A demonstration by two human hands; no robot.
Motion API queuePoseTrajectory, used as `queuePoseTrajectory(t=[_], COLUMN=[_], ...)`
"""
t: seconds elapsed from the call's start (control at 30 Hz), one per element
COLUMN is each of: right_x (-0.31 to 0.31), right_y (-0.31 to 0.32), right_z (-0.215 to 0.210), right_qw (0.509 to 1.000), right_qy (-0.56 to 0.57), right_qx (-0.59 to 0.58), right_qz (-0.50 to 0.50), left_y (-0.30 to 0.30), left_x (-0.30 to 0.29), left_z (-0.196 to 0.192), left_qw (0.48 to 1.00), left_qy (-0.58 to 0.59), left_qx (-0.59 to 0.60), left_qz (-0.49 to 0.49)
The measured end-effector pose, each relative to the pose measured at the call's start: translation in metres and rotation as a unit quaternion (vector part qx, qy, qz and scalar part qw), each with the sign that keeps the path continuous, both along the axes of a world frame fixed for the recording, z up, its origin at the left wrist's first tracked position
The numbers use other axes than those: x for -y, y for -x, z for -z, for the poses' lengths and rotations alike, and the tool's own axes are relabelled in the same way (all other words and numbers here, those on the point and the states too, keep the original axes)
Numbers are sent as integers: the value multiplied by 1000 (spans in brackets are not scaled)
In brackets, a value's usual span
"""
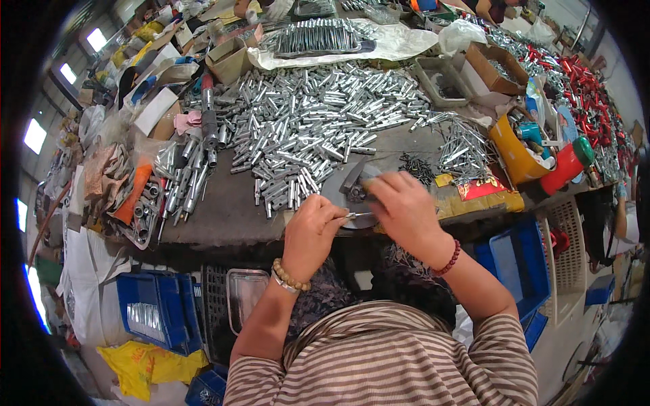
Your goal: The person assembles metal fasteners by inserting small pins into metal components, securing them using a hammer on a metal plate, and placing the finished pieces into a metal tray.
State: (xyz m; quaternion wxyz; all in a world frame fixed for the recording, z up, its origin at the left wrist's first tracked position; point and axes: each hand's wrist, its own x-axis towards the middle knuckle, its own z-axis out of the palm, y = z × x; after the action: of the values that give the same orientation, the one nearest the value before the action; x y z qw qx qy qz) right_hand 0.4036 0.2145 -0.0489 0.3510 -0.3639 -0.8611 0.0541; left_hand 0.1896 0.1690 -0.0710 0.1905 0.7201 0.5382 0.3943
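Left hand (310,227): your fingers pinch a thin metal pin (359,215); keep it level.
Right hand (405,206): fingers closed over the small grey fixture (353,184); steady it.

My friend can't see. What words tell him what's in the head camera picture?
Two hands meet at the edge of a cluttered workbench: the left hand pinches a thin metal pin and the right hand rests over a small grey metal fixture. A big heap of shiny metal tubes lies behind them.
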Motion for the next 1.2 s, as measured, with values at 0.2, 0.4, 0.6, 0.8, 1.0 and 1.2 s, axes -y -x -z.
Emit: queuePoseTrajectory(t=[0.2, 0.4, 0.6, 0.8, 1.0, 1.2], right_x=[-19, 16, 40, 42, 52, 41], right_y=[-23, -36, -31, -29, -27, -27], right_z=[11, -15, -20, -19, -5, -15], right_qw=[994, 986, 998, 997, 997, 998], right_qy=[37, 137, 49, 23, 15, -20], right_qx=[57, -69, -23, 71, 57, -25], right_qz=[81, 65, 28, 36, 45, 54], left_y=[0, 2, 1, 1, 0, 2], left_x=[-2, -1, -2, -2, -3, -2], left_z=[1, 2, 3, 8, 6, 8], left_qw=[1000, 1000, 1000, 1000, 999, 1000], left_qy=[17, -1, -7, -22, -11, -7], left_qx=[15, 28, 18, 15, 30, 28], left_qz=[3, 10, 17, 8, 7, 0])
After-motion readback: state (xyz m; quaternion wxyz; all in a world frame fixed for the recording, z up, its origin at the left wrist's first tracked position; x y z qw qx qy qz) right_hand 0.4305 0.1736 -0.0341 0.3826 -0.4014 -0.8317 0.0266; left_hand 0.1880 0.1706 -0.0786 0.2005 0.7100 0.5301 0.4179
